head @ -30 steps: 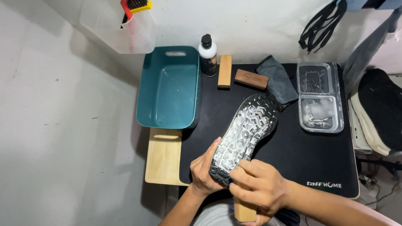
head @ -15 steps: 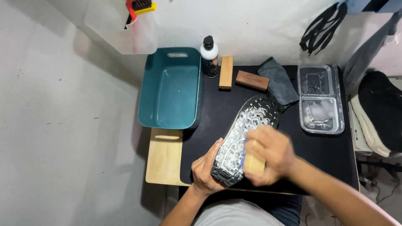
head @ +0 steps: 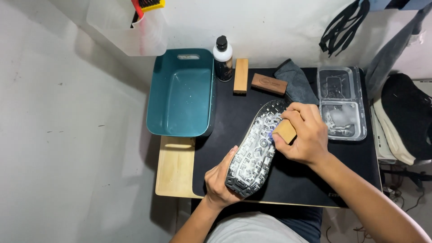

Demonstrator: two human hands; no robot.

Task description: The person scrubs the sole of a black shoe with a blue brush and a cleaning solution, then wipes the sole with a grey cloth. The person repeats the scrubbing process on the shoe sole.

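Shoe [head: 256, 150] lying sole-up on a black mat [head: 351, 162] that covers the bench, heel toward the person, toe pointing up and to the right. The tread is deep and lugged, coated in white foam, so it is likely slick to the touch. The shoe looks light and fairly stiff through the sole, and the dry sides near the heel seem the surest place to grip it.

The left hand [head: 220, 182] is curled around the heel end, fingers wrapped on the shoe's edge, steadying it. The right hand [head: 303, 132] is clenched around a small wooden brush [head: 285, 131], pressing its bristles against the sole near the toe.

Beyond the shoe stand a teal basin [head: 180, 96], a dark bottle with a white neck [head: 223, 60], 2 more wooden brushes [head: 241, 75] and a grey cloth [head: 294, 83]. A clear plastic tray [head: 342, 101] sits just to the right.
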